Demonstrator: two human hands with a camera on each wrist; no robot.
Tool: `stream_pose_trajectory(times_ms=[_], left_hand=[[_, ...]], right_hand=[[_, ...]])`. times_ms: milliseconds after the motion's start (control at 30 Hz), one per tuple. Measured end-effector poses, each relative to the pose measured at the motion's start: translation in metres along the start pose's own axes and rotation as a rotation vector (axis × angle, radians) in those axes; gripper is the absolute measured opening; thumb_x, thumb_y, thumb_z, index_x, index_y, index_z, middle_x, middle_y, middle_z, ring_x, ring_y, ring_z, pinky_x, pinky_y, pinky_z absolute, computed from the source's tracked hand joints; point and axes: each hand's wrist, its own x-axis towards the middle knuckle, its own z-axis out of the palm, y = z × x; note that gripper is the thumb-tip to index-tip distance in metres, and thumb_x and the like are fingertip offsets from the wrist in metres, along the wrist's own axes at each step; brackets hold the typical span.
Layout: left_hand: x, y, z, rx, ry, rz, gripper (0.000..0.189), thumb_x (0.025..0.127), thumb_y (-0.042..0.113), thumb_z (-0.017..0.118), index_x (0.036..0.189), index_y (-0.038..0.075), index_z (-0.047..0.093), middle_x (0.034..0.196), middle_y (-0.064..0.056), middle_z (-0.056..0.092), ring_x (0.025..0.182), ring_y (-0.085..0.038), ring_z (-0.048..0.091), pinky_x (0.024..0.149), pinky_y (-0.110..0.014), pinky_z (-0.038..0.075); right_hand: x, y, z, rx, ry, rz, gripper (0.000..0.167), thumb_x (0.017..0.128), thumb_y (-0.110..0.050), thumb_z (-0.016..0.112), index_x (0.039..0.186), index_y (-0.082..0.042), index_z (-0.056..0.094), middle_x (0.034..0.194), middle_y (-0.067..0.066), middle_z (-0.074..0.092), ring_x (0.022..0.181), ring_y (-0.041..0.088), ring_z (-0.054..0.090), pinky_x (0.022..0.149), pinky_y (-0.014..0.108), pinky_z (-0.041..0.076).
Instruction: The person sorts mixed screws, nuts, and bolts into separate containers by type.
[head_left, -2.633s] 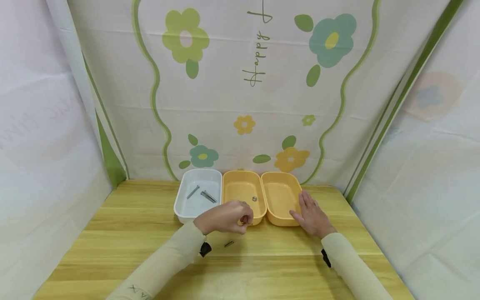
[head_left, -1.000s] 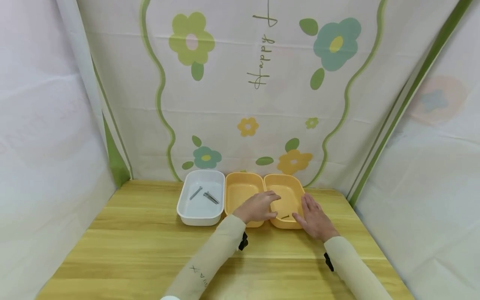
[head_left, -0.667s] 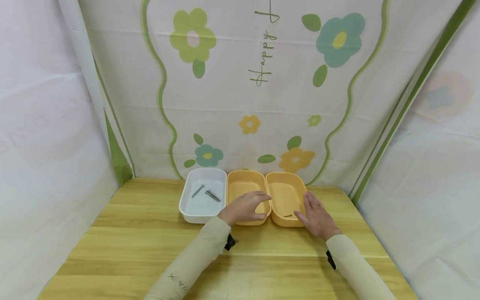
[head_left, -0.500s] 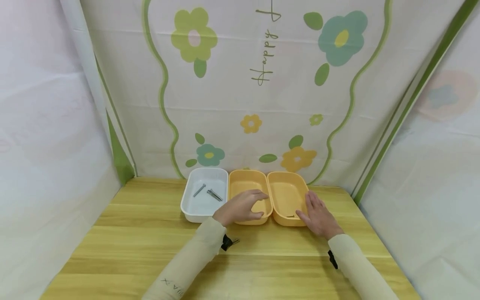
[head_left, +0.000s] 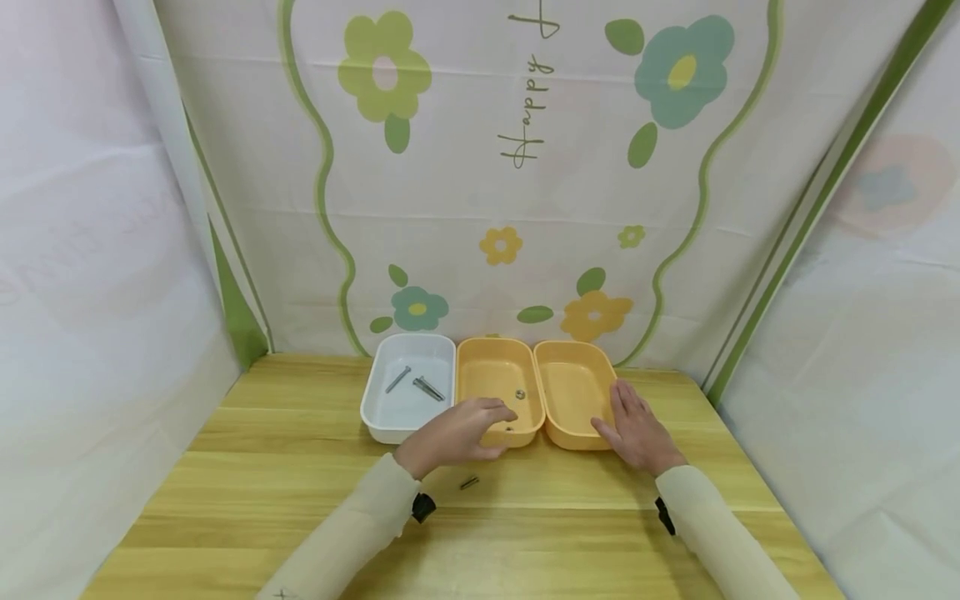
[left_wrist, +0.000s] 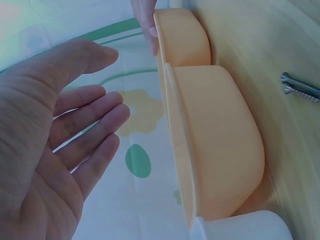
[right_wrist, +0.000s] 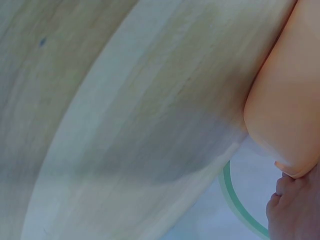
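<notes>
My left hand (head_left: 453, 433) hovers over the front of the middle orange tray (head_left: 487, 375), fingers loosely bent and apart. In the left wrist view, nothing shows between the thumb (left_wrist: 102, 59) and fingers. Two nuts lie in that tray: a larger nut (head_left: 520, 394) and a small nut (head_left: 509, 429) near the fingertips. My right hand (head_left: 637, 429) rests with straight fingers along the right rim of the right orange tray (head_left: 573, 392). Two screws (left_wrist: 300, 87) lie side by side on the table, in front of the middle tray.
A white tray (head_left: 390, 417) stands left of the orange ones, the three in a row. It holds several long bolts (head_left: 429, 388). Behind them hangs a flower-print cloth (head_left: 450, 192), with more cloth at both sides. Wooden table (head_left: 525, 542) extends toward me.
My left hand has drawn back left from the right tray, uncovering the nuts and the table screws. A small screw seen in the right tray is out of sight now. The right hand stays.
</notes>
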Motion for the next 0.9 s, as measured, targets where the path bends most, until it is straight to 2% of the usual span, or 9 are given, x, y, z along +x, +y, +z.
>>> stream_pose_trajectory(times_ms=[133, 367, 500, 800, 900], left_hand=[[-0.012, 0.002, 0.003, -0.007, -0.037, -0.016, 0.038, 0.094, 0.022, 0.081, 0.128, 0.007, 0.074, 0.128, -0.006, 0.075, 0.121, -0.021, 0.072, 0.1, -0.029, 0.061], [-0.035, -0.005, 0.014, -0.095, -0.111, -0.084, 0.031, 0.092, 0.017, 0.082, 0.12, 0.004, 0.077, 0.115, -0.008, 0.078, 0.105, -0.019, 0.075, 0.088, -0.023, 0.061], [-0.046, -0.011, 0.021, -0.105, -0.133, -0.11, 0.028, 0.09, 0.017, 0.084, 0.115, 0.005, 0.077, 0.108, -0.005, 0.079, 0.097, -0.012, 0.073, 0.084, -0.02, 0.06], [-0.054, -0.023, 0.038, -0.114, -0.132, -0.128, 0.013, 0.089, 0.014, 0.084, 0.099, 0.01, 0.077, 0.094, 0.003, 0.077, 0.084, -0.002, 0.065, 0.079, -0.018, 0.056], [-0.055, -0.026, 0.042, -0.115, -0.142, -0.138, 0.011, 0.087, 0.014, 0.085, 0.092, 0.012, 0.075, 0.087, 0.006, 0.074, 0.078, 0.002, 0.06, 0.082, -0.02, 0.053]], right_hand=[[0.0, -0.001, -0.001, 0.01, 0.0, 0.0, 0.09, 0.112, -0.053, 0.041, 0.162, 0.016, 0.014, 0.172, 0.037, 0.012, 0.16, 0.054, 0.012, 0.128, 0.069, 0.015], [-0.002, -0.003, -0.003, 0.018, -0.004, 0.003, 0.089, 0.112, -0.051, 0.042, 0.162, 0.016, 0.014, 0.171, 0.037, 0.012, 0.16, 0.055, 0.012, 0.128, 0.07, 0.015], [-0.002, -0.004, -0.003, 0.019, -0.005, 0.001, 0.089, 0.112, -0.052, 0.041, 0.162, 0.016, 0.014, 0.172, 0.037, 0.011, 0.16, 0.055, 0.012, 0.128, 0.07, 0.015], [-0.003, -0.003, -0.003, 0.011, -0.003, 0.003, 0.089, 0.112, -0.051, 0.042, 0.162, 0.017, 0.014, 0.171, 0.038, 0.012, 0.159, 0.055, 0.012, 0.128, 0.07, 0.015], [-0.003, -0.003, -0.003, 0.011, -0.003, 0.004, 0.089, 0.112, -0.051, 0.041, 0.162, 0.017, 0.014, 0.171, 0.037, 0.011, 0.16, 0.055, 0.012, 0.128, 0.069, 0.015]])
